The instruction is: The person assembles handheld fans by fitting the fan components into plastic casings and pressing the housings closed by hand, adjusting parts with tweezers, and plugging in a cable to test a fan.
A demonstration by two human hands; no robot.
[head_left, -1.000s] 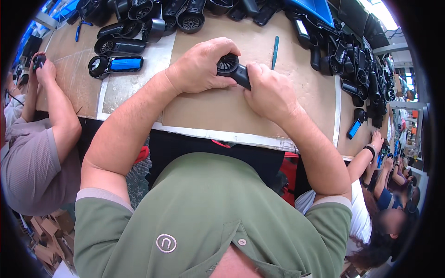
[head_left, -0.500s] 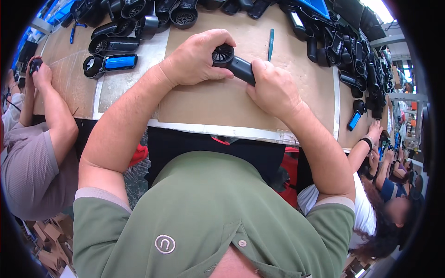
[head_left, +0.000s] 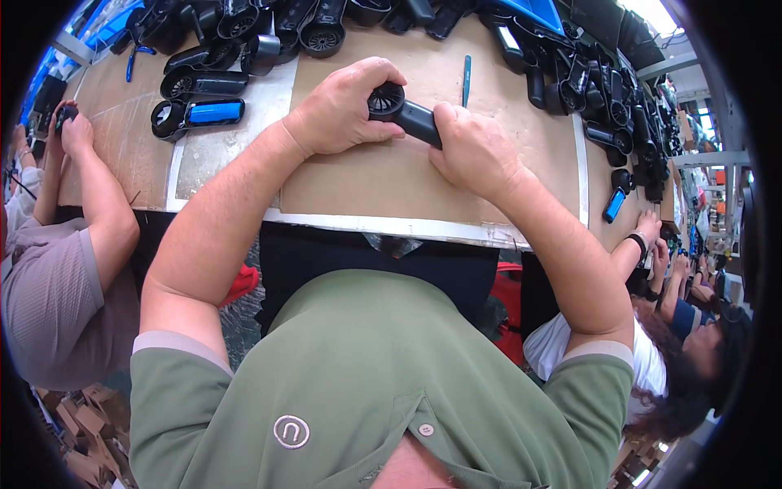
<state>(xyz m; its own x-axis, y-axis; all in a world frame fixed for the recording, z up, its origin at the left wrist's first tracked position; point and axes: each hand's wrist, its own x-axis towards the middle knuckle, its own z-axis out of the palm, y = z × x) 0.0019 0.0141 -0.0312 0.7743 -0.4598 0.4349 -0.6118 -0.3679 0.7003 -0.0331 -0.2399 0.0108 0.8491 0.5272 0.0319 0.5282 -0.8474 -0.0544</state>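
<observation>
I hold a black hair dryer body (head_left: 403,112) over a brown cardboard mat (head_left: 366,179) on the workbench. My left hand (head_left: 342,110) wraps the round head end, whose grille faces me. My right hand (head_left: 472,151) grips the handle end. The middle of the black body shows between my two hands. Beyond my right hand a teal pen-like tool (head_left: 466,77) lies on the mat.
Many black dryer bodies (head_left: 269,37) are piled along the bench's far edge and down its right side (head_left: 603,90). One with a blue handle (head_left: 195,114) lies at the left. A person at my left (head_left: 73,204) and people at my right (head_left: 668,277) work at the same bench.
The dryer and both hands keep the same grip; only my head view has shifted a little, so everything sits slightly lower and more left in the picture.
</observation>
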